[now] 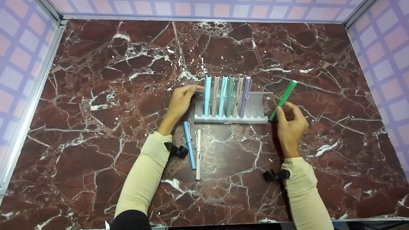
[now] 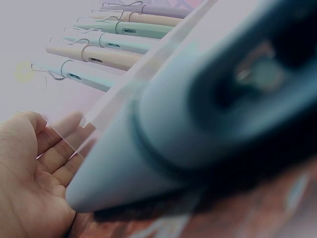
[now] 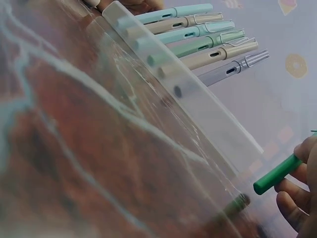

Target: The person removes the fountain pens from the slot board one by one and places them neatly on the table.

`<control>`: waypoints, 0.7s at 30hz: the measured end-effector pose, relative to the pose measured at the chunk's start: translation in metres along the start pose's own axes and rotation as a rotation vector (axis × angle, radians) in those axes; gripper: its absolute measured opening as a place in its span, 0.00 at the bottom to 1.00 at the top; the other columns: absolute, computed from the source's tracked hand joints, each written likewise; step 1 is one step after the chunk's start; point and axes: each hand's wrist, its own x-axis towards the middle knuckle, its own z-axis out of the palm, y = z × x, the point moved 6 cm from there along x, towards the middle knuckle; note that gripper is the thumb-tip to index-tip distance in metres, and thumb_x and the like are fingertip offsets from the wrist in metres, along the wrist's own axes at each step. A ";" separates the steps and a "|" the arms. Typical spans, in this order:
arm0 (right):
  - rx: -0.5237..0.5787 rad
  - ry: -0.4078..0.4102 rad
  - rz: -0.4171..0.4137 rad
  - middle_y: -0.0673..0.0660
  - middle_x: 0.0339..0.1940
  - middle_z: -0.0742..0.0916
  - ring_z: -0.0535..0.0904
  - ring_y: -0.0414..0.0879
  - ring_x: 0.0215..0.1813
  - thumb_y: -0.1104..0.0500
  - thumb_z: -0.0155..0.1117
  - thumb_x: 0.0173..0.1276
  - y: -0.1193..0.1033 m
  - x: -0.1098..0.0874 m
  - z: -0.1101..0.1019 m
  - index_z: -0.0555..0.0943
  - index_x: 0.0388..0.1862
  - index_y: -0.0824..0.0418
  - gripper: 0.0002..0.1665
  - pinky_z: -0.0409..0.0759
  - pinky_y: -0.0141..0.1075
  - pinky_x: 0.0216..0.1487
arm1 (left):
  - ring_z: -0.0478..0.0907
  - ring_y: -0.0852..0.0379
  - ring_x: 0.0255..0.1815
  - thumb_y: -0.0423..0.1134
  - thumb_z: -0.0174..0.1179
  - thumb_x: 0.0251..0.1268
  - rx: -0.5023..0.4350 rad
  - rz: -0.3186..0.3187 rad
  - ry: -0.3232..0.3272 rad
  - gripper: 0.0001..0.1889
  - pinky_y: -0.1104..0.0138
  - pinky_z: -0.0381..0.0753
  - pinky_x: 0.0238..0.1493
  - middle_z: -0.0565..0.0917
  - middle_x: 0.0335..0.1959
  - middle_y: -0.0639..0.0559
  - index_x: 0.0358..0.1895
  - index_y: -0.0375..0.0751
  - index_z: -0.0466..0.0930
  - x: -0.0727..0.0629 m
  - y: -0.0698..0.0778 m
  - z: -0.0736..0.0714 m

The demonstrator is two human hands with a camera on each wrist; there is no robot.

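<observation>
A clear pen stand [image 1: 230,120] holds several upright pens in its left slots: light blue [image 1: 207,95], beige, light blue, dark green [image 1: 230,100], beige and purple [image 1: 246,95]. At the stand's left edge, my left hand [image 1: 179,100] grips the clear panel, its fingers showing through it in the left wrist view. My right hand [image 1: 292,126] pinches a bright green pen [image 1: 289,88] between thumb and fingers. That pen leans just beyond the stand's right end, its lower tip close to the slotted ledge.
A blue pen [image 1: 189,147] and a pale beige pen [image 1: 198,156] lie on the marbled table [image 1: 96,153] in front of the stand, near my left wrist. Checkered walls [image 1: 204,9] enclose the back and both sides.
</observation>
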 end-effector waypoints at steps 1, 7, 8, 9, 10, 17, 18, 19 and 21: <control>0.002 0.001 0.000 0.69 0.36 0.87 0.81 0.40 0.31 0.74 0.66 0.64 0.000 -0.001 -0.001 0.82 0.44 0.78 0.10 0.81 0.30 0.35 | 0.84 0.48 0.51 0.37 0.46 0.81 0.001 -0.003 0.000 0.16 0.62 0.81 0.59 0.87 0.50 0.41 0.50 0.34 0.85 0.000 0.000 0.000; -0.005 0.010 -0.026 0.68 0.36 0.87 0.82 0.39 0.31 0.74 0.67 0.64 0.012 -0.004 -0.005 0.83 0.44 0.78 0.10 0.81 0.28 0.34 | 0.84 0.49 0.51 0.38 0.47 0.81 0.003 -0.014 0.004 0.16 0.64 0.80 0.60 0.88 0.50 0.42 0.50 0.35 0.85 -0.001 -0.003 0.000; -0.009 0.011 -0.029 0.66 0.36 0.88 0.82 0.38 0.31 0.74 0.67 0.64 0.016 -0.004 -0.006 0.83 0.44 0.78 0.10 0.80 0.28 0.34 | 0.84 0.49 0.51 0.38 0.47 0.81 0.003 -0.013 0.004 0.17 0.64 0.80 0.60 0.88 0.50 0.42 0.50 0.35 0.85 -0.001 -0.003 0.000; -0.010 0.011 -0.030 0.65 0.36 0.88 0.82 0.38 0.31 0.73 0.68 0.63 0.020 -0.005 -0.007 0.83 0.44 0.77 0.10 0.80 0.27 0.34 | 0.84 0.49 0.51 0.38 0.47 0.81 0.001 -0.014 0.004 0.17 0.64 0.81 0.59 0.88 0.50 0.42 0.50 0.35 0.85 -0.001 -0.003 0.000; -0.010 0.011 -0.029 0.64 0.36 0.88 0.82 0.38 0.31 0.73 0.68 0.63 0.024 -0.006 -0.009 0.84 0.43 0.76 0.10 0.80 0.27 0.34 | 0.84 0.49 0.50 0.38 0.47 0.81 -0.004 -0.013 0.004 0.17 0.64 0.81 0.59 0.88 0.50 0.42 0.50 0.35 0.85 -0.001 -0.003 0.000; 0.013 -0.012 -0.031 0.63 0.34 0.89 0.82 0.39 0.30 0.72 0.70 0.62 0.032 -0.014 -0.018 0.84 0.43 0.74 0.10 0.80 0.27 0.33 | 0.84 0.48 0.50 0.37 0.47 0.81 -0.015 -0.013 0.006 0.16 0.63 0.81 0.59 0.88 0.50 0.41 0.50 0.34 0.85 -0.001 -0.003 0.000; 0.017 -0.017 -0.028 0.63 0.34 0.88 0.81 0.39 0.30 0.72 0.69 0.62 0.031 -0.015 -0.018 0.84 0.43 0.74 0.10 0.80 0.27 0.33 | 0.84 0.48 0.51 0.37 0.47 0.81 -0.017 -0.008 0.008 0.16 0.63 0.81 0.59 0.88 0.50 0.41 0.50 0.33 0.85 0.000 -0.002 0.000; 0.020 -0.020 -0.023 0.64 0.34 0.88 0.81 0.39 0.29 0.73 0.69 0.63 0.030 -0.016 -0.018 0.84 0.43 0.75 0.10 0.80 0.27 0.32 | 0.84 0.48 0.51 0.36 0.47 0.81 -0.016 -0.003 0.011 0.16 0.63 0.81 0.59 0.88 0.50 0.40 0.50 0.33 0.85 0.000 -0.002 0.000; 0.018 -0.027 -0.015 0.64 0.34 0.88 0.80 0.38 0.28 0.73 0.68 0.63 0.024 -0.017 -0.018 0.84 0.43 0.76 0.10 0.79 0.27 0.30 | 0.84 0.48 0.51 0.36 0.47 0.80 -0.015 -0.001 0.013 0.16 0.64 0.80 0.60 0.88 0.50 0.41 0.49 0.33 0.85 0.001 -0.002 0.000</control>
